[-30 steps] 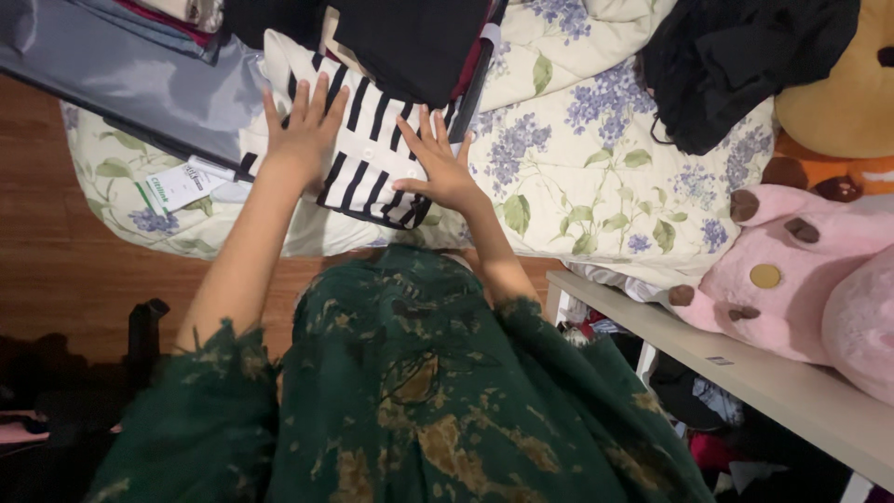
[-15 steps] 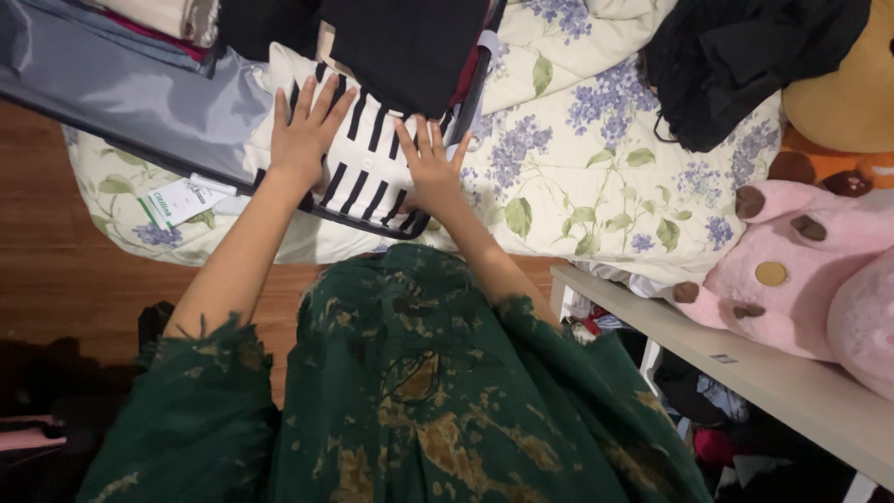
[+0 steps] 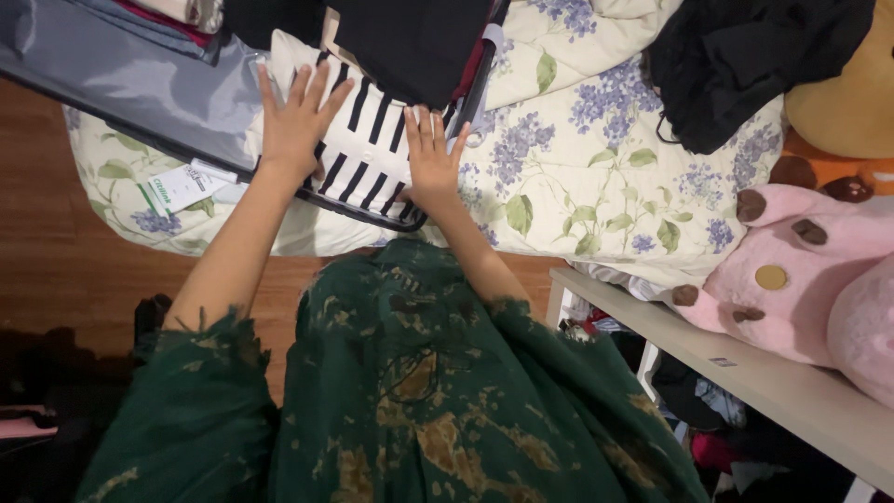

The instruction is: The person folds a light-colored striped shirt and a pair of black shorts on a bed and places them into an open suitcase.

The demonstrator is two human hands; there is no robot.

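Head view showed my left hand and right hand lying flat, fingers spread, on the striped folded garment in the open suitcase, apparently pressing it level.

Reddish-brown wooden floor along the left of the frame. Bed under a pale floral quilt across the upper middle. Cream shelf board slanting through the lower right, dim clutter beneath. Warm, soft indoor light.
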